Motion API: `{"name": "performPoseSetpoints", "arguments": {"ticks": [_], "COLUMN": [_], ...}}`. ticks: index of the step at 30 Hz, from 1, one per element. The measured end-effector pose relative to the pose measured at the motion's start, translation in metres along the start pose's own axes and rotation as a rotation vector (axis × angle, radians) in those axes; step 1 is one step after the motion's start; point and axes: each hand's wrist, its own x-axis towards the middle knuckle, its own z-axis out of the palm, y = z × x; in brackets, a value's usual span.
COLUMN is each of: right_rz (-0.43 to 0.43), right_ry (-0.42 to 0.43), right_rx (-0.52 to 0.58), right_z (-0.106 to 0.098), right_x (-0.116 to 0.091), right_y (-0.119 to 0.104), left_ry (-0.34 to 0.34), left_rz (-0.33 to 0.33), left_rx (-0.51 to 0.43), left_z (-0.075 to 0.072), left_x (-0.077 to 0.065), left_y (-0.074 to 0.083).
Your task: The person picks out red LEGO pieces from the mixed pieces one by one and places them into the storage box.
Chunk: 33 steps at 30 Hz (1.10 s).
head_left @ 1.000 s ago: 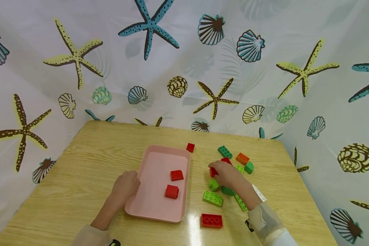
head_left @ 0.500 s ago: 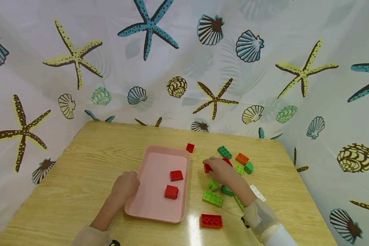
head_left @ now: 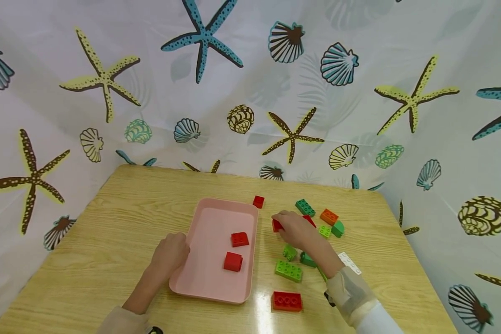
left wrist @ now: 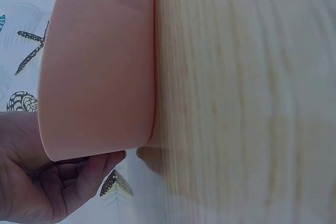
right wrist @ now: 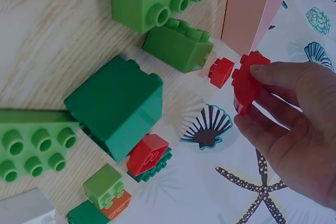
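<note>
A pink tray (head_left: 208,232) lies on the wooden table, with two red toy bricks (head_left: 233,261) inside it. My left hand (head_left: 172,250) grips the tray's left edge; in the left wrist view the fingers (left wrist: 89,178) curl against its wall (left wrist: 100,66). To the right of the tray, my right hand (head_left: 294,229) pinches a red brick (right wrist: 245,82) between thumb and fingers. The right wrist view shows that brick's studs and a rounded side, raised off the table. Most of it is hidden by the hand in the head view.
Loose bricks lie right of the tray: light green (head_left: 288,271), dark green (head_left: 305,207), orange (head_left: 329,216) and white (head_left: 349,263). A red brick (head_left: 286,301) lies near the front, another red one (head_left: 258,201) behind the tray's right corner. A patterned cloth (head_left: 250,93) hangs behind the table.
My right hand has lifted the red brick out of the loose pile and carried it left, nearer the tray, slowing lately. My left hand stays on the tray.
</note>
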Motion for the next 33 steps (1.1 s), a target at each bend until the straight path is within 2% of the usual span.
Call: {"name": "performPoseSetpoints", "arguments": {"ticks": [13,20,26,33], "right_rz": [-0.040,-0.053,-0.050,-0.095], "right_ry": [0.081,0.119,0.115,0.167], "right_rx": [-0.009,0.002,0.007,0.010], "right_z": [0.003,0.003,0.009,0.016], "right_x": [0.010,0.017,0.021,0.026], "right_y": [-0.019,-0.025,-0.028,-0.031], "left_ry": [-0.026,-0.001,-0.017,-0.015], "left_rz": [-0.029,0.000,-0.013,-0.005], "left_rx": [-0.022,0.008,-0.006,-0.009], "left_z": [0.001,0.002,0.000,0.000], "left_x": [-0.001,0.001,0.000,0.000], "left_y": [-0.001,-0.002,-0.001,-0.001]}}
